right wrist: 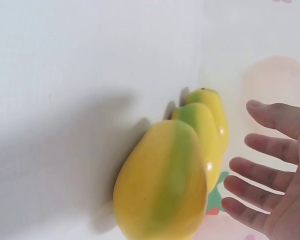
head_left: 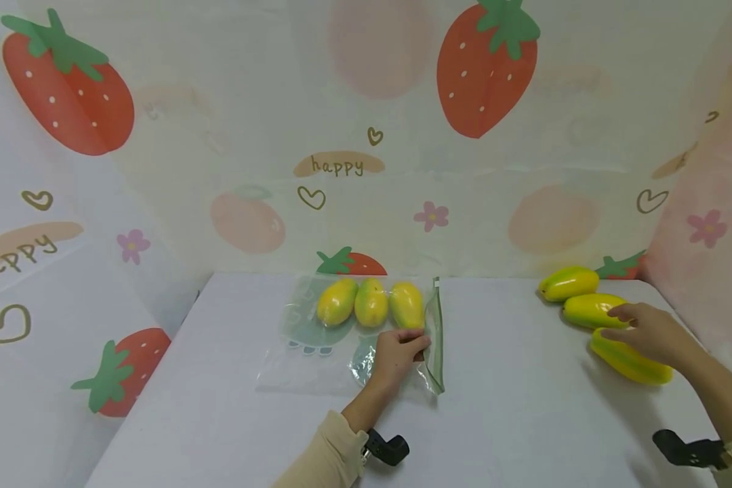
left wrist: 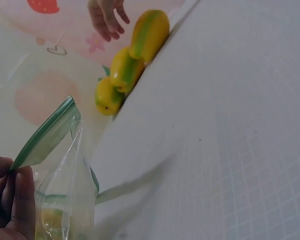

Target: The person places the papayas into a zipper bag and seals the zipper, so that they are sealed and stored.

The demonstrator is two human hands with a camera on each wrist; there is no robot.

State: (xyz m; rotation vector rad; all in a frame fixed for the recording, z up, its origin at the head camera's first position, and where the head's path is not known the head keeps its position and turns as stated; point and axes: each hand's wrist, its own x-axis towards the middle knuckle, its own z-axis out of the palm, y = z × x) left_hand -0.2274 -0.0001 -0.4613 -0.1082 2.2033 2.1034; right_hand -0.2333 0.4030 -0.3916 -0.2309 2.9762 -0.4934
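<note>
A clear zip-top bag [head_left: 280, 376] with a green seal lies flat, its mouth facing right. Inside it are three yellow mangoes, a left one [head_left: 337, 302], a middle one [head_left: 371, 303] and a right one [head_left: 407, 305]. My left hand [head_left: 393, 356] pinches the bag's seal edge [left wrist: 42, 132] between thumb and fingers. To the right, three yellow-green papayas form a row: a far one [head_left: 568, 283], a middle one [head_left: 588, 310] and a near one [head_left: 625, 359]. My right hand [head_left: 653, 332] hovers over the nearer papayas; its fingers [right wrist: 262, 173] are spread, apart from the fruit.
A white cloth-covered table [head_left: 494, 407] carries everything. Behind it stands a printed fabric backdrop [head_left: 482, 169] with strawberries, hearts and flowers; a side panel [head_left: 714, 271] closes off the right. Each wrist wears a black camera mount, such as the left one [head_left: 387, 449].
</note>
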